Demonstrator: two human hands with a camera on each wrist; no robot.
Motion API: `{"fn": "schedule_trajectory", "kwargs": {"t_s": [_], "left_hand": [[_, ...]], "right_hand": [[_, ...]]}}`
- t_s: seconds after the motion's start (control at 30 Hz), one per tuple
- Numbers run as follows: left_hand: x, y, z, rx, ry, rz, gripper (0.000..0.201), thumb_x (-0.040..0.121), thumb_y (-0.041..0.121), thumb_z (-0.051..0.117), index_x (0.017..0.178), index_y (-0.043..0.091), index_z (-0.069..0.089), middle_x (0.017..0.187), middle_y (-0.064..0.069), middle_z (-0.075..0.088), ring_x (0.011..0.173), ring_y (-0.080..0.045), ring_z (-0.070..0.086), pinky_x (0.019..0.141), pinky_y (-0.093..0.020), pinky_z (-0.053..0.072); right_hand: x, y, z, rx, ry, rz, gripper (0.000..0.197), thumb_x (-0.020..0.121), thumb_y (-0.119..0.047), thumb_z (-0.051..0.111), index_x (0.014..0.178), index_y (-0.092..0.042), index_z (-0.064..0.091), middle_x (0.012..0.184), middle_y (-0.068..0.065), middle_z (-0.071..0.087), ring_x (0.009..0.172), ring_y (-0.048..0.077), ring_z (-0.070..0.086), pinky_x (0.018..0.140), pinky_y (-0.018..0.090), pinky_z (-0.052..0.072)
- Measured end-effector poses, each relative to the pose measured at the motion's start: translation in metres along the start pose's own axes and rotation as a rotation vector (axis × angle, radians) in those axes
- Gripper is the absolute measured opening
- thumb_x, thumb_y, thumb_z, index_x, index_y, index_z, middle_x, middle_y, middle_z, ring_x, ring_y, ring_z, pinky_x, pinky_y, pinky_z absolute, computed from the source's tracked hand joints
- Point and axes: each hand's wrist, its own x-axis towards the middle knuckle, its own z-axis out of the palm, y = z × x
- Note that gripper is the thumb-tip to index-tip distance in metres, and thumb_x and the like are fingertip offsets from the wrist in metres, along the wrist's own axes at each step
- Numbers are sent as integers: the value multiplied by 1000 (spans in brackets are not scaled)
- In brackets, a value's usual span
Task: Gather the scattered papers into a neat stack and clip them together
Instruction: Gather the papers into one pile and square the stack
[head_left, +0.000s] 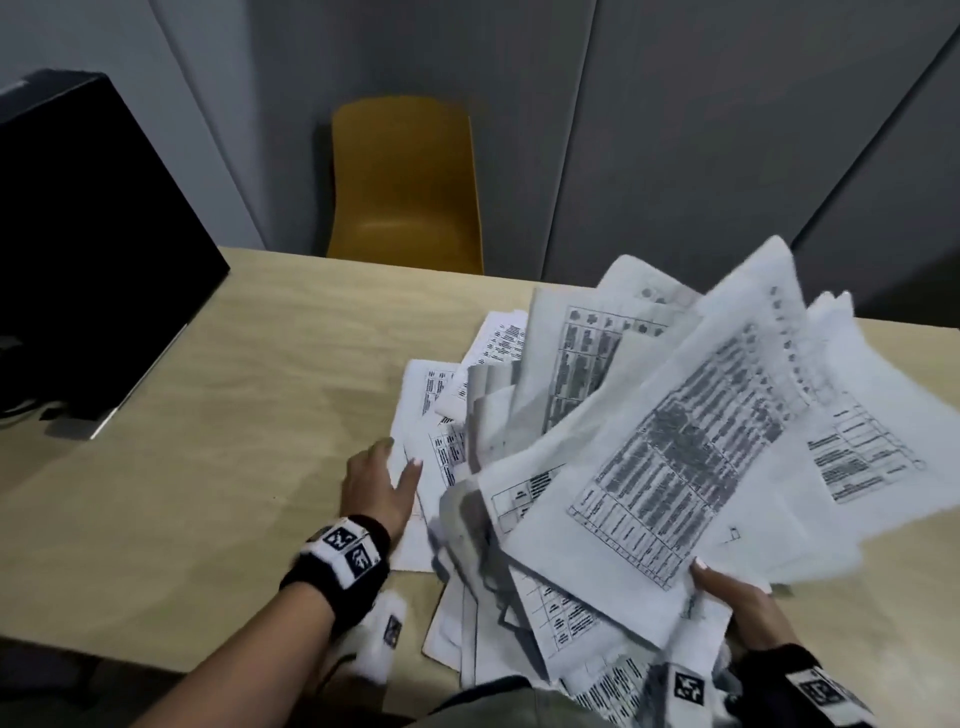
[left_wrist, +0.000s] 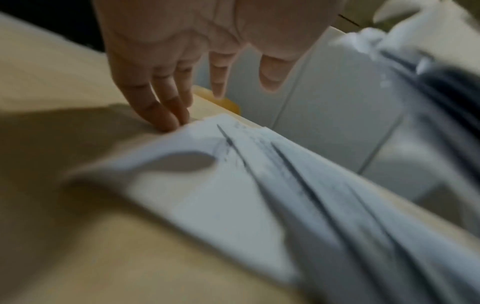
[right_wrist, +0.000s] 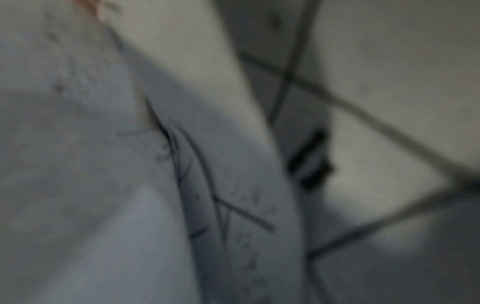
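- The right hand (head_left: 737, 597) grips a loose, fanned bundle of printed papers (head_left: 675, 441) by its near edge, thumb on top, and holds it raised and tilted over the right half of the table (head_left: 208, 415).
- The sheets in the bundle splay out unevenly toward the table's far edge; tables of dark print show on their faces.
- The left hand (head_left: 382, 486) reaches forward palm down, arm extended from the near edge, fingers straight and slightly spread.
- In the left wrist view its fingertips (left_wrist: 166, 121) touch the table just at the edge of the flat sheets (left_wrist: 207, 185) lying there; nothing is grasped.
- More flat sheets lie under the raised bundle, toward the near edge.
- A dark monitor (head_left: 78, 249) stands at the table's left edge; a yellow chair (head_left: 405, 182) sits beyond the far edge.
- The right wrist view is blurred, showing only pale paper.
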Motion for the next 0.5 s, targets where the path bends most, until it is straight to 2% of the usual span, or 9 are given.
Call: {"fn": "schedule_trajectory", "kwargs": {"t_s": [0.03, 0.07, 0.13, 0.17, 0.27, 0.33, 0.4, 0.47, 0.5], "left_hand": [[5, 5, 1, -82, 7, -63, 62, 86, 38, 59, 137, 9, 38, 139, -23, 40, 130, -35, 38, 108, -40, 33], [9, 9, 2, -119, -4, -130, 70, 82, 39, 64, 138, 8, 35, 139, -24, 40, 129, -36, 39, 107, -41, 34], [11, 17, 7, -88, -51, -208, 81, 76, 37, 70, 140, 8, 29, 138, -25, 40, 126, -38, 42, 104, -40, 37], [10, 21, 9, -57, -79, -228, 81, 76, 33, 70, 140, 8, 28, 137, -26, 41, 125, -39, 44, 101, -39, 39], [10, 32, 16, -69, -138, -254, 68, 82, 23, 63, 139, 5, 30, 137, -25, 45, 124, -39, 46, 97, -36, 38], [13, 37, 17, -112, -176, -253, 74, 75, 39, 64, 136, 7, 37, 136, -22, 49, 121, -39, 49, 93, -35, 40], [14, 42, 14, -89, -226, -200, 77, 62, 52, 57, 126, 10, 50, 128, -19, 57, 114, -38, 55, 88, -34, 43], [14, 44, 14, -43, -214, -173, 60, 67, 48, 58, 113, 9, 60, 121, -21, 61, 109, -39, 57, 86, -35, 45], [16, 43, 15, -33, -185, -167, 53, 71, 44, 60, 112, 10, 60, 121, -22, 60, 109, -40, 56, 86, -36, 45]], "right_hand": [[4, 1, 1, -33, 6, -17, 47, 55, -27, 79, 75, 12, 62, 51, 21, 61, 36, 29, 57, 47, 31, 48], [1, 0, 4, -45, -21, -4, 45, 57, -26, 78, 75, 13, 64, 52, 21, 62, 37, 30, 57, 48, 31, 49], [-11, -7, 10, -74, -89, 42, 36, 79, -18, 60, 60, 12, 59, 39, 19, 56, 25, 27, 51, 30, 22, 43], [-11, -10, 11, -48, -109, 63, 43, 87, -14, 50, 52, 11, 56, 32, 16, 51, 20, 24, 46, 24, 18, 37], [-18, -14, 19, 62, -82, 53, 60, 94, -11, 40, 39, 9, 53, 26, 14, 47, 15, 20, 43, 20, 13, 30], [-12, -13, 14, 53, -86, 55, 46, 95, -12, 38, 60, 13, 56, 28, 15, 49, 17, 21, 45, 20, 15, 31], [-3, -9, 9, 22, -86, 44, 32, 94, -13, 40, 79, 12, 55, 34, 17, 54, 21, 23, 49, 22, 18, 36], [2, -5, 7, -5, -70, 29, 29, 91, -13, 44, 84, 12, 57, 46, 20, 63, 30, 28, 57, 28, 24, 44], [7, -3, 5, 5, -64, 30, 28, 91, -12, 45, 87, 11, 60, 53, 21, 66, 36, 30, 61, 32, 27, 48]]}}
